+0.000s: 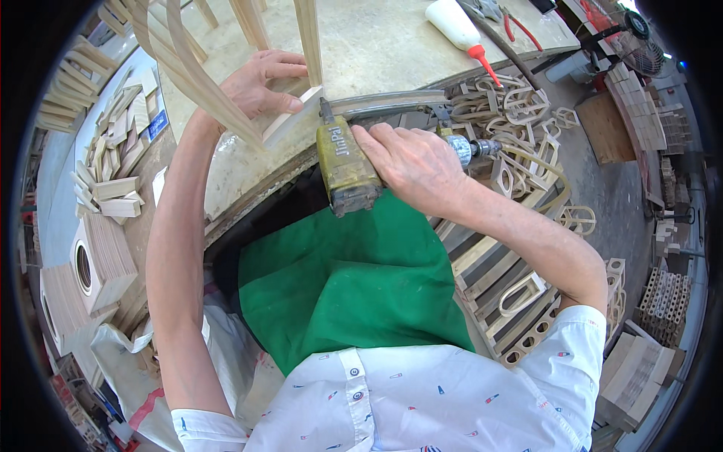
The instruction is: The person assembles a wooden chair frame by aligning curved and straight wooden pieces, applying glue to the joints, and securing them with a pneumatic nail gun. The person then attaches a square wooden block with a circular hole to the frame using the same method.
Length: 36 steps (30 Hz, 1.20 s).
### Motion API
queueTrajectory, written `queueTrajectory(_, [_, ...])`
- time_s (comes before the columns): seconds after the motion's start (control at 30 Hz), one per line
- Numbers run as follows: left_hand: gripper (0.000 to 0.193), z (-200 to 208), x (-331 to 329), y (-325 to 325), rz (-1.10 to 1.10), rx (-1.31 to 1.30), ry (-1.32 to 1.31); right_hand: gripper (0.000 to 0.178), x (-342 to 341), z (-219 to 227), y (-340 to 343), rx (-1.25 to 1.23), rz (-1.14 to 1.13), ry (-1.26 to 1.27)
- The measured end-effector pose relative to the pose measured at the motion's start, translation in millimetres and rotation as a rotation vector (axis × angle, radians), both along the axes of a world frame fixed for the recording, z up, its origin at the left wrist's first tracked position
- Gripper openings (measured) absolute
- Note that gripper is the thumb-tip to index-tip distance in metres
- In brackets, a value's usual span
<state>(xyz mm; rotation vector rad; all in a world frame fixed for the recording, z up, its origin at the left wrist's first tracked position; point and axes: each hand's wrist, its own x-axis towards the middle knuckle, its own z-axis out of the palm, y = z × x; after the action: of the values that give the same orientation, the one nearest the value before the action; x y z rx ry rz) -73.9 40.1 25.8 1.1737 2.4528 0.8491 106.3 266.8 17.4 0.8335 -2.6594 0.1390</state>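
My right hand (410, 162) is wrapped around a worn yellow-green air nailer (345, 162). Its nose points away from me and meets, or nearly meets, the end of a short wooden crossbar (292, 119). That crossbar joins a curved wooden frame (197, 87) and a straight upright (308, 38), which rise from the bench. My left hand (260, 89) grips the frame at this corner, thumb along the crossbar and fingers reaching toward the upright. An air fitting (463, 148) shows past my right hand. The nailer's trigger is hidden by my fingers.
A white glue bottle with a red nozzle (459, 34) and red-handled pliers (521, 32) lie on the worktable (376, 45). Loose wood blocks (117, 143) are heaped at left. Looped wooden pieces (527, 113) crowd the right side. A green apron (346, 279) covers my lap.
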Motion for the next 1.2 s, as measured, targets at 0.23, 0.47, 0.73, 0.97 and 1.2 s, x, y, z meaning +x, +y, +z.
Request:
queueTrajectory(0.23, [0.054, 4, 12, -7, 0.126, 0.278, -0.253, 0.024, -31, 74, 21, -0.345, -0.334, -0.157])
queueTrajectory(0.47, [0.035, 27, 48, -49, 0.611, 0.477, -0.197, 0.034, -117, 48, 80, -1.275, -0.469, -0.76])
queueTrajectory(0.73, [0.038, 19, 31, -79, 0.661, 0.429, 0.033, 0.039, -170, 7, 76, -1.206, -0.461, -0.859])
queueTrajectory(0.97, [0.03, 0, 20, -81, 0.594, 0.501, -0.18, 0.04, -174, -3, 71, -0.396, -0.595, -0.284])
queueTrajectory(1.2, [0.021, -15, 80, -84, 0.838, 0.425, 0.232, 0.033, -75, 21, -45, -0.671, -0.011, -0.11])
